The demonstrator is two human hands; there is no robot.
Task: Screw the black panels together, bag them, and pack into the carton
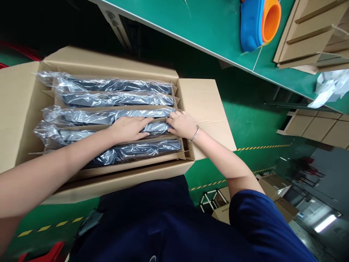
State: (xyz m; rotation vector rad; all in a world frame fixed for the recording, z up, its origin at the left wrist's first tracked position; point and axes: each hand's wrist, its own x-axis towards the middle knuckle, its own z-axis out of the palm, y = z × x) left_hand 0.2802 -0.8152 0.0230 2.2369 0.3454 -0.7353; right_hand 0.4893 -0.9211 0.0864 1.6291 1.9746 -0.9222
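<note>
Left hand (130,128) laid flat, fingers spread, on bagged black bar (156,127) | right hand (182,124) curled over its end at carton (19,109) right edge | bar judged stiff, film slippery; ends best gripped.

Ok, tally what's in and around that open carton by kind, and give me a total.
Plastic-wrapped dark bars in the carton: 5, the fourth under the left hand and right hand
Cardboard dividers between them: 4
Bracelet on the right wrist: 1
Total: 10
</note>
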